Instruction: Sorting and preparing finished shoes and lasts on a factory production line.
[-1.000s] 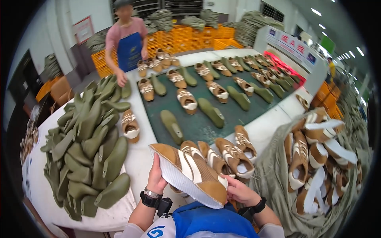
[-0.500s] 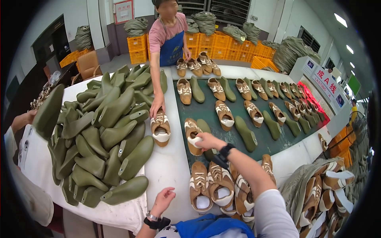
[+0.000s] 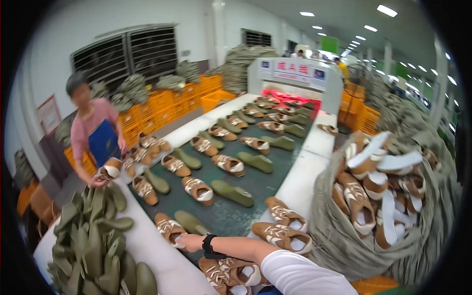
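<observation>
My right hand [image 3: 189, 242] reaches in from the lower right, a black band on its wrist. Its fingers are closed on the heel of a brown sneaker [image 3: 165, 226] with white stripes, at the belt's near left end. Beside that sneaker lies a green shoe last [image 3: 191, 222]. More brown sneakers [image 3: 231, 273] sit under my forearm, and others [image 3: 282, 236] stand to the right of it. My left hand is out of the picture.
A green conveyor belt [image 3: 268, 184] carries sneakers and lasts toward a grey-white machine [image 3: 295, 78] with red light. Green lasts [image 3: 93, 246] pile up on the left. At the right, a large sack [image 3: 319, 211] holds sneakers. A co-worker [image 3: 96, 128] across the table holds another sneaker [image 3: 109, 168].
My view has swung right and up, and my left hand has left the picture. My right hand keeps its grip on the sneaker. The co-worker has lifted a sneaker off the table.
</observation>
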Demonstrator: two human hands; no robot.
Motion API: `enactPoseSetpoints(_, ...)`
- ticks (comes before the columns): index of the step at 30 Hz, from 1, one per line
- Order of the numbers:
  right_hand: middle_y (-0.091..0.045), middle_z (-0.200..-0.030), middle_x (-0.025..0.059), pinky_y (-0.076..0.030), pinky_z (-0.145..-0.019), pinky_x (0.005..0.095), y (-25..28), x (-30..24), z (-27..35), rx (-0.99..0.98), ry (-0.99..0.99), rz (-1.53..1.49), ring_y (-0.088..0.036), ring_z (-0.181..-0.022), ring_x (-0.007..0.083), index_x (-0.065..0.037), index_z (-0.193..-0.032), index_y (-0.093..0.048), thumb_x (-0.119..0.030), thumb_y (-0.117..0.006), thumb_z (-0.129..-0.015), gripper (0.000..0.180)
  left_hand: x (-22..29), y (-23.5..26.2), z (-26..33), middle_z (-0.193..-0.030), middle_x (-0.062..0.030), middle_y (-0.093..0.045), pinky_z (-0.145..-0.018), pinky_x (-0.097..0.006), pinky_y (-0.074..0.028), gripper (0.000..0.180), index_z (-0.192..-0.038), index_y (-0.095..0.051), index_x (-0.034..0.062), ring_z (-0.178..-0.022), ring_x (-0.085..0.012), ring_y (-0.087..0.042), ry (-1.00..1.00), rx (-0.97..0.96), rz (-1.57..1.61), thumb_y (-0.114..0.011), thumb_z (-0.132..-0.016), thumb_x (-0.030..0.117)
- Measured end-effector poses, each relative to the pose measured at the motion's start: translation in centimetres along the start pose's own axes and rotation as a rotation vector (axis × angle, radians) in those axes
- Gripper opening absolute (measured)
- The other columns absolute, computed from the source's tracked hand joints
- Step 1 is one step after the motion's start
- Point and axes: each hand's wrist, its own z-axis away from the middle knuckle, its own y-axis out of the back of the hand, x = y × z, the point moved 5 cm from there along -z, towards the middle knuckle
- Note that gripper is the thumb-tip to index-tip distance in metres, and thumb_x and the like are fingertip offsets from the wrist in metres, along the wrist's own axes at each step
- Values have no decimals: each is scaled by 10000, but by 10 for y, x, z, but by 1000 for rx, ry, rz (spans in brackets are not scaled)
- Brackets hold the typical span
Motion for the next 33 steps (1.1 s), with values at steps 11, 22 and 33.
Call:
enactPoseSetpoints(11, -590, -1046, 181, -452, -814, 394, 150, -94, 263, -93, -81, -254, -563, -946, 349, -21, -1151, -517, -112, -516, -782, 380, 19, -50, -4, -1224, -209, -453, -846, -342, -440, 445, -1212, -466, -6, -1093, -303, -477, -371, -182, -510, -620, -834, 170)
enactPoseSetpoints(22, -613, -773, 107, -477, -634, 346, 39, -113, 298, 26, -83, 3, -609, -770, 259, -87, -970, -604, -177, -547, -827, 179, -17, -43, 0, -1185, -205, -486, -929, -397, -379, 449, -1202, -479, 8, -1075, -325, -471, -290, -271, -484, -632, -815, 178)
enactPoseSetpoints(33, -582, -932, 122, -503, -658, 418, 61, -87, 291, -23, -40, 51, -603, -777, 331, -129, -1080, -552, -233, -593, -790, 311, 1, 163, 57, -1236, -181, -441, -964, -454, -356, 711, -1204, -467, 67, -1170, -376, -390, -7, 698, -1307, -776, -577, 193)
